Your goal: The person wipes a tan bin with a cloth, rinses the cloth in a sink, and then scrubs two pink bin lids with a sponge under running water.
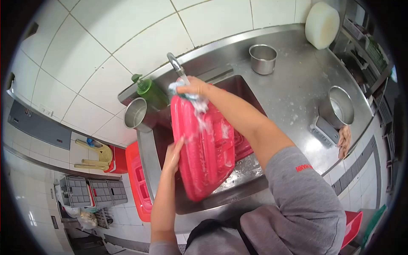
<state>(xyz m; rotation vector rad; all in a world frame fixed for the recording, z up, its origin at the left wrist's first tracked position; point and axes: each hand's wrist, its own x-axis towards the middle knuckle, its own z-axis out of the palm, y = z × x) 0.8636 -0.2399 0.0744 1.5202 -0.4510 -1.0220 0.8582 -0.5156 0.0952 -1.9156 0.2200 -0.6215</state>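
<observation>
A red plastic tray (199, 148) with compartments stands on edge over the steel sink (238, 85), streaked with soap foam. My left hand (172, 155) grips its left rim. My right hand (193, 87) presses a soapy sponge or cloth against the tray's upper edge, just under the tap (176, 66). More red trays (240, 146) lie in the sink behind it.
A green soap bottle (151, 91) and a steel cup (135, 113) stand left of the sink. Two steel pots (262, 58) (338, 106), a white block (322, 24) and a scale sit on the wet counter. A red crate (138, 182) stands on the floor at the left.
</observation>
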